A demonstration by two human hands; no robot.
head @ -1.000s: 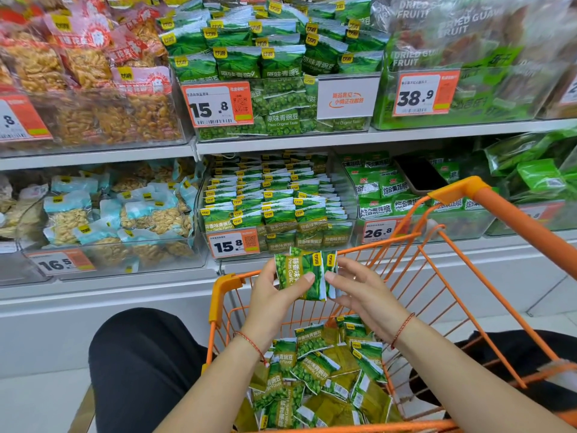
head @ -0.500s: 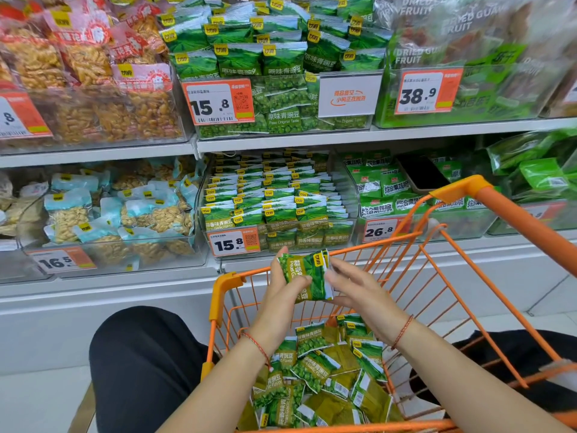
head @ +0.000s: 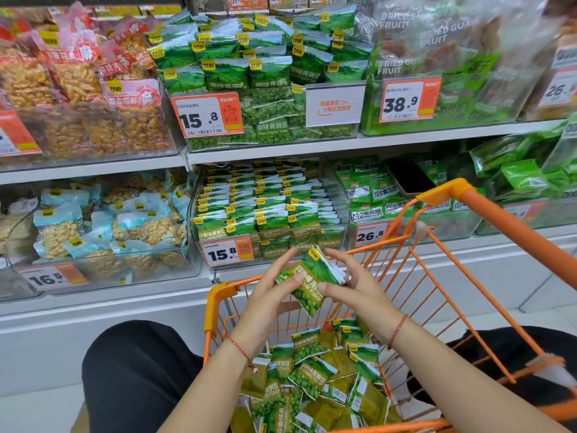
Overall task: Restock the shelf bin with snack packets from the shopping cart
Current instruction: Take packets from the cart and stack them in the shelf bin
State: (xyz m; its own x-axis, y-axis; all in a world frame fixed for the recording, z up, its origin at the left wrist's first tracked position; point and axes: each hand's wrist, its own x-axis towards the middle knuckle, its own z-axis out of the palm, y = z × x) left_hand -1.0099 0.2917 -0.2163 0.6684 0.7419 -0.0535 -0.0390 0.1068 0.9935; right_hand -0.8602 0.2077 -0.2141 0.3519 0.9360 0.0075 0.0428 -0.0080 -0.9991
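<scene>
- A small stack of garlic-flavor green pea packets sits tilted between both hands above the shopping cart, its long axis slanting toward the shelf.
- The left hand and right hand pinch it from either side.
- The shelf bin, directly ahead, is nearly full of rowed packets.
- The cart holds a loose heap of packets.

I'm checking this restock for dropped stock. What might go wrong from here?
The small stack of packets sits tilted between the left hand and right hand, held mostly by fingertips, so one may slide out and fall back into the cart. The garlic-flavor bin already looks nearly full, so added packets may spill over its front wall.
</scene>
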